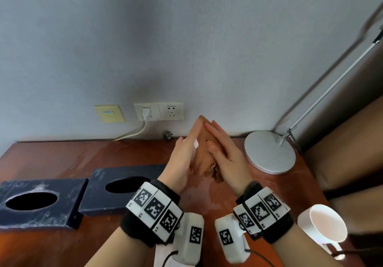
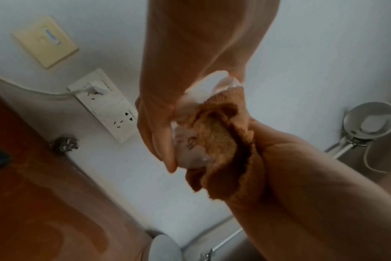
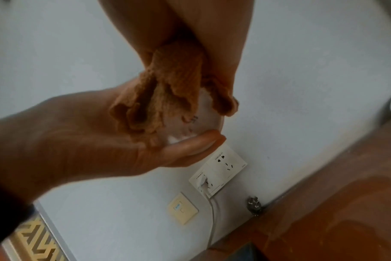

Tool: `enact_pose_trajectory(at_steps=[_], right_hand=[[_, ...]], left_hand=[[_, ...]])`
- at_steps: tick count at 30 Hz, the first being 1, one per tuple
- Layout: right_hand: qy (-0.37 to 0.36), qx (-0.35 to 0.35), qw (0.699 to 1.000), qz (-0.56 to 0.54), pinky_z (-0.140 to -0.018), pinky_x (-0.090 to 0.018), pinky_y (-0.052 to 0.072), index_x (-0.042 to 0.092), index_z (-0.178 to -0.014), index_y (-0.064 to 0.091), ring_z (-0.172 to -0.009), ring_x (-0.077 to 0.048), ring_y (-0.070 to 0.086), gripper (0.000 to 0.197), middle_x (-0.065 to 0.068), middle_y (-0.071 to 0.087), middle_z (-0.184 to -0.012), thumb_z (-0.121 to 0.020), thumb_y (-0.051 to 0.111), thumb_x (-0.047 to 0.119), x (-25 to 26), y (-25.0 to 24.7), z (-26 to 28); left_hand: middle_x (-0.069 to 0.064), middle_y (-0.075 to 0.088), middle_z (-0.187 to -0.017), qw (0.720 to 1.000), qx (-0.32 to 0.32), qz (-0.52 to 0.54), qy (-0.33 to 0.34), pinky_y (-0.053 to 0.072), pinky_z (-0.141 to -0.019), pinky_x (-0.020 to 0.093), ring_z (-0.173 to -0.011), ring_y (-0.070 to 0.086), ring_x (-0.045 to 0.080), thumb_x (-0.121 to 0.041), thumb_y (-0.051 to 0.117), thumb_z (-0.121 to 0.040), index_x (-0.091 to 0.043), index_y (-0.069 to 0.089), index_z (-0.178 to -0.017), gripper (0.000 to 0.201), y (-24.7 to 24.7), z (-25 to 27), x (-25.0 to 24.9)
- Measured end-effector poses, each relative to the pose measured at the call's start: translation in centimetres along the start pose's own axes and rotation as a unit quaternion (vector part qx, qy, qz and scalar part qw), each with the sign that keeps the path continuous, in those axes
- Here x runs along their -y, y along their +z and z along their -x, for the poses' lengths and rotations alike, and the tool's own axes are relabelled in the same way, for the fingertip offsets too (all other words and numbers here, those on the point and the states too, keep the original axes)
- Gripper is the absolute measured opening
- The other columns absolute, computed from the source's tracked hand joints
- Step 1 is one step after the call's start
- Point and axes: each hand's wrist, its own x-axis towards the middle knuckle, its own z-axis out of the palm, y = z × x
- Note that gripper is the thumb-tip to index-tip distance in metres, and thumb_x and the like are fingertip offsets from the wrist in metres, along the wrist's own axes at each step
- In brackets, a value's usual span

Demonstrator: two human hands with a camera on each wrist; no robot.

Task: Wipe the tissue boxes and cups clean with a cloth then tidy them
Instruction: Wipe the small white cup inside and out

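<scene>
Both hands are raised above the desk (image 1: 124, 157) with a white cup (image 2: 190, 141) sandwiched between them: left hand (image 1: 182, 159) cradles it with fairly straight fingers, right hand (image 1: 226, 153) presses the brown cloth (image 1: 205, 159) over it. The cup's long axis seems to run away from the body toward the wall, though it's mostly hidden. Second cup (image 1: 325, 223) sits near-right, closest to the right hand; two dark tissue boxes (image 1: 41, 200) (image 1: 124, 186) lie left, nearer the left hand.
</scene>
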Motion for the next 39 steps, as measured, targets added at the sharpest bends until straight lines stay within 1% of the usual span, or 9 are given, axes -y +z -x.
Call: enact_pose_trajectory(at_steps=[7, 13, 17, 19, 24, 28, 31, 34, 39], right_hand=[[0.087, -0.002, 0.982, -0.169, -0.111, -0.035, 0.035, 0.023, -0.131, 0.049, -0.125, -0.006, 0.049, 0.037, 0.006, 0.055, -0.133, -0.097, 0.041, 0.013, -1.2, -1.0, 0.1], [0.080, -0.009, 0.981, -0.177, -0.108, -0.031, 0.037, 0.024, -0.127, 0.053, -0.123, -0.003, 0.050, 0.036, 0.006, 0.057, -0.130, -0.093, 0.044, 0.026, -0.4, -1.1, -0.3], [0.072, -0.023, 0.991, -0.112, -0.067, -0.005, 0.049, 0.039, -0.119, 0.050, -0.074, 0.017, 0.058, 0.031, 0.000, 0.059, -0.117, -0.094, 0.047, 0.020, -0.5, -0.8, -0.1], [0.058, -0.031, 0.994, -0.088, -0.064, -0.005, 0.047, 0.038, -0.122, 0.050, -0.074, 0.013, 0.059, 0.035, -0.003, 0.059, -0.121, -0.094, 0.050, 0.019, -0.5, -0.6, 0.1], [0.028, -0.025, 0.999, -0.034, -0.102, -0.041, 0.044, 0.043, -0.124, 0.051, -0.121, -0.011, 0.051, 0.042, 0.004, 0.051, -0.136, -0.090, 0.057, 0.021, -0.4, -0.2, 0.4], [0.011, 0.001, 1.000, -0.029, -0.106, -0.029, 0.041, 0.034, -0.127, 0.052, -0.125, -0.001, 0.047, 0.043, 0.010, 0.050, -0.137, -0.090, 0.056, 0.011, -0.1, -0.6, 0.6], [0.034, 0.012, 0.996, -0.076, -0.100, -0.024, 0.045, 0.028, -0.126, 0.054, -0.118, -0.002, 0.054, 0.038, 0.010, 0.058, -0.127, -0.092, 0.051, 0.011, -0.5, -1.0, 0.3], [0.057, 0.009, 0.992, -0.109, -0.097, -0.023, 0.046, 0.029, -0.121, 0.057, -0.116, -0.002, 0.055, 0.035, 0.011, 0.061, -0.122, -0.093, 0.049, 0.009, -1.1, -1.4, 0.2], [0.082, -0.023, 0.988, -0.132, -0.094, -0.022, 0.047, 0.025, -0.121, 0.057, -0.114, -0.004, 0.057, 0.033, 0.006, 0.063, -0.121, -0.092, 0.051, 0.010, -2.0, -1.7, 0.3]], left_hand=[[0.007, 0.067, -0.084, 0.995, -0.079, 0.035, 0.039, 0.056, -0.062, 0.034, -0.070, 0.067, 0.019, -0.043, 0.053, -0.089, -0.014, 0.061, -0.097, 0.031, -0.2, 0.4, -0.7], [0.005, 0.056, -0.067, 0.972, -0.175, -0.130, 0.086, 0.042, -0.072, 0.036, -0.071, 0.053, 0.023, -0.055, 0.040, -0.092, -0.016, 0.058, -0.070, 0.049, -1.2, -0.2, -0.1], [0.008, 0.063, -0.093, 0.957, -0.197, -0.150, 0.150, 0.057, -0.073, 0.048, -0.087, 0.063, 0.028, -0.042, 0.048, -0.094, -0.022, 0.061, -0.086, 0.025, -1.8, -0.8, 0.7], [0.012, 0.061, -0.103, 0.960, -0.190, -0.137, 0.152, 0.058, -0.071, 0.051, -0.095, 0.064, 0.031, -0.037, 0.044, -0.097, -0.023, 0.060, -0.094, 0.022, -1.8, -0.7, 0.9], [0.006, 0.047, -0.124, 0.985, -0.119, -0.119, 0.044, 0.059, -0.074, 0.040, -0.104, 0.059, 0.022, -0.075, 0.063, -0.060, -0.029, 0.046, -0.120, 0.078, -0.9, -0.3, 0.8], [0.007, 0.048, -0.126, 0.996, -0.073, -0.058, -0.006, 0.058, -0.077, 0.044, -0.101, 0.062, 0.025, -0.064, 0.081, -0.050, -0.027, 0.046, -0.122, 0.088, -0.9, -0.4, 0.8], [0.011, 0.065, -0.095, 0.996, 0.034, 0.058, -0.058, 0.054, -0.069, 0.035, -0.076, 0.066, 0.022, -0.055, 0.071, -0.064, -0.010, 0.056, -0.118, 0.072, -1.1, 0.1, 0.4], [0.010, 0.064, -0.102, 0.968, 0.072, 0.198, -0.135, 0.054, -0.073, 0.034, -0.086, 0.063, 0.024, -0.052, 0.064, -0.077, -0.010, 0.059, -0.117, 0.058, -1.5, 0.6, -0.2], [0.008, 0.066, -0.089, 0.960, 0.089, 0.170, -0.203, 0.045, -0.075, 0.030, -0.081, 0.058, 0.020, -0.067, 0.054, -0.077, -0.011, 0.072, -0.089, 0.060, -2.1, 0.7, -0.4]])
